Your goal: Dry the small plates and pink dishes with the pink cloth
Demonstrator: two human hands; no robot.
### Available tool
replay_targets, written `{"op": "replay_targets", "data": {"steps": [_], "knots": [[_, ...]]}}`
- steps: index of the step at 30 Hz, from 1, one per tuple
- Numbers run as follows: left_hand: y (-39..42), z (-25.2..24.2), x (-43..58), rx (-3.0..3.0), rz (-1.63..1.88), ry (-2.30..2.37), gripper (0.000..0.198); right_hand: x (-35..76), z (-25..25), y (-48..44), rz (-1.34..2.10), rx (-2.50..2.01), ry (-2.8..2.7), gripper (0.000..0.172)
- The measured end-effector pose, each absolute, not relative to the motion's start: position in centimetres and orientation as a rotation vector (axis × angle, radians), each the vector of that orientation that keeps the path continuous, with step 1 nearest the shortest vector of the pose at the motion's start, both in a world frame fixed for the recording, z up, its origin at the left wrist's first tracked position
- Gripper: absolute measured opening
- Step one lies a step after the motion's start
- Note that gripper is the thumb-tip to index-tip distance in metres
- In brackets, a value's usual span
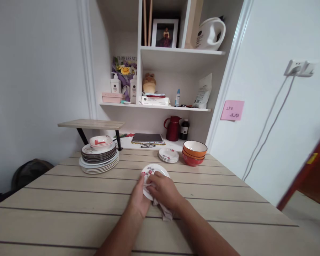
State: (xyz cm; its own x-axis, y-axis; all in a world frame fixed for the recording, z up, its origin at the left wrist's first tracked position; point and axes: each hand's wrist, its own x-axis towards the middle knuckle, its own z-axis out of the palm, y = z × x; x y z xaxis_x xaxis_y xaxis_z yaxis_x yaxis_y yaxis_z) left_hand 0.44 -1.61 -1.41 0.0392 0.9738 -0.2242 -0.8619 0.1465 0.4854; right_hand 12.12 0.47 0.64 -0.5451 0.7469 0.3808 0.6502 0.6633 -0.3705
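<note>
While close together over the worktop (69,206): left hand (139,197) clamping plate (154,170), right hand (164,190) clutching cloth (166,213); saucers (169,155) at twelve o'clock.

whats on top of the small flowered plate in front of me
The right hand presses a crumpled cloth onto the small flowered plate, while the left hand grips its near-left edge. The plate's near half is covered by both hands.

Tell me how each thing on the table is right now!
flowered plate: gripped at its edge by the left hand
cloth: crumpled, pressed on the plate by the right hand
big plates: stacked, with a bowl on top
small plates: stacked
orange bowls: nested, upright
red jug: upright, lid on
</note>
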Motion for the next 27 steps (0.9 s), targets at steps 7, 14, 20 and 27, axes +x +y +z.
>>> {"op": "replay_targets", "data": {"steps": [7, 14, 20, 27], "knots": [[-1.7, -1.8, 1.8, 0.340, 1.290, 0.497, 0.049, 13.6, 0.8, 2.7, 0.184, -1.358, -2.021, 0.014], [-1.1, -1.7, -0.3, 0.150, 1.544, 0.571, 0.049, 13.9, 0.4, 2.0, 0.223, -1.448, -2.210, 0.015], [-1.2, -1.8, 0.0, 0.242, 1.479, 0.553, 0.047, 12.1, 0.3, 0.5, 0.206, -1.223, -2.349, 0.016], [-1.5, -2.2, 1.3, 0.348, 1.318, 0.509, 0.049, 13.7, 0.7, 2.7, 0.121, -1.456, -2.019, 0.014]]}}
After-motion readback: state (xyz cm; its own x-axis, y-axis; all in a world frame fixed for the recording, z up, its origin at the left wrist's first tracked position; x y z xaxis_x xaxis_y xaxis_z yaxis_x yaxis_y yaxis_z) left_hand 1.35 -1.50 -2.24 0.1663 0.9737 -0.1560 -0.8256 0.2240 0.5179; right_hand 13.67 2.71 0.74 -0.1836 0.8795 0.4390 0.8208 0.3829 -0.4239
